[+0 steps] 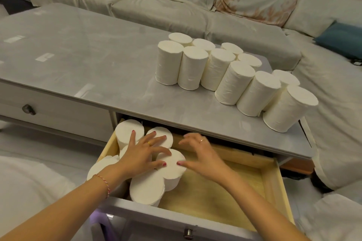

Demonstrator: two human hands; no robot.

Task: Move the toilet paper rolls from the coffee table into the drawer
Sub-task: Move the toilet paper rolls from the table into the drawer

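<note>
We have both hands down in the open drawer [274,182], tidying the rolls already stowed at its left end. Our left hand [141,154] lies spread across the tops of the stowed rolls [148,188], fingers apart and pressing rather than clamped on any one. Our right hand [197,154] is open too, its grip apart, fingertips just touching the rim of the nearest roll [172,162].

The stowed rolls stand upright and packed against each other, so a sideways nudge could tip one into the bare wooden floor of the drawer, and it might roll toward the right wall. They also seem to stand taller than the drawer's sides. If so, they may catch under the edge of the surface [78,45] when we push the drawer shut, and crush or jam.

About a dozen rolls [225,72] wait on the surface, grouped near its right end, touching one another. The rightmost roll [290,107] sits very close to the corner, so a careless reach could knock it off onto the sofa [176,6] or the floor.

Nothing blocks the way from those rolls to the drawer. A second drawer with a dark knob [28,109] stays out of play at the left.
</note>
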